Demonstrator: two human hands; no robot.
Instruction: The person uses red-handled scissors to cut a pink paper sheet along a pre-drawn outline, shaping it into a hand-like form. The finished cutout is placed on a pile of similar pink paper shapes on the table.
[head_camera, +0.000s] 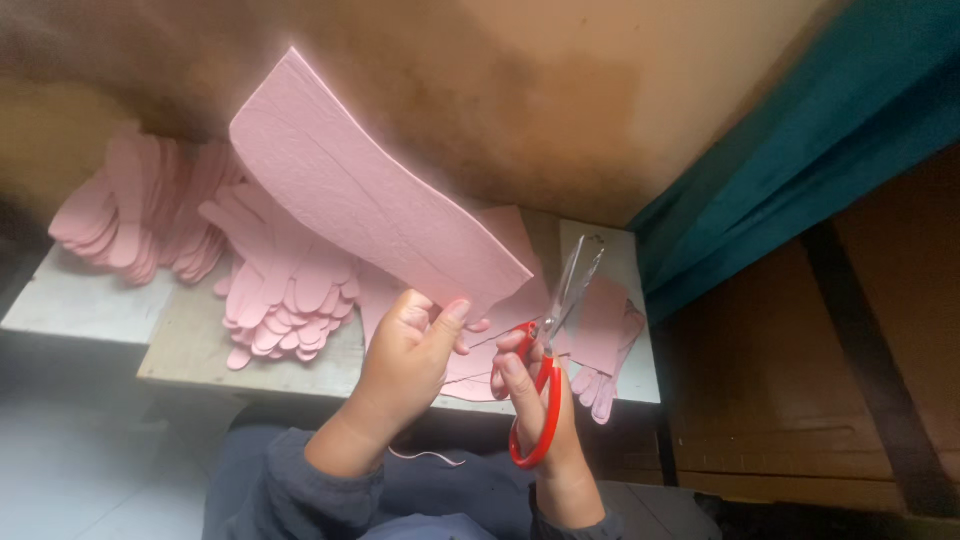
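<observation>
Here, a pink foam sheet (370, 195) is pinched at its lower edge by the left hand (405, 360), its long axis running up-left. Red-handled scissors (550, 350) are gripped in the right hand (535, 405), blades parted just right of the sheet's lower corner.

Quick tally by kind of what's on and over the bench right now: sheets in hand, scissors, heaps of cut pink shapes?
Pink sheet, held up by the left hand: 1
Red-handled scissors, in the right hand: 1
Heaps of cut pink hand shapes on the bench: 3 (far left, middle, right)
Total: 5. Single pieces in the heaps overlap too much to count.
</observation>
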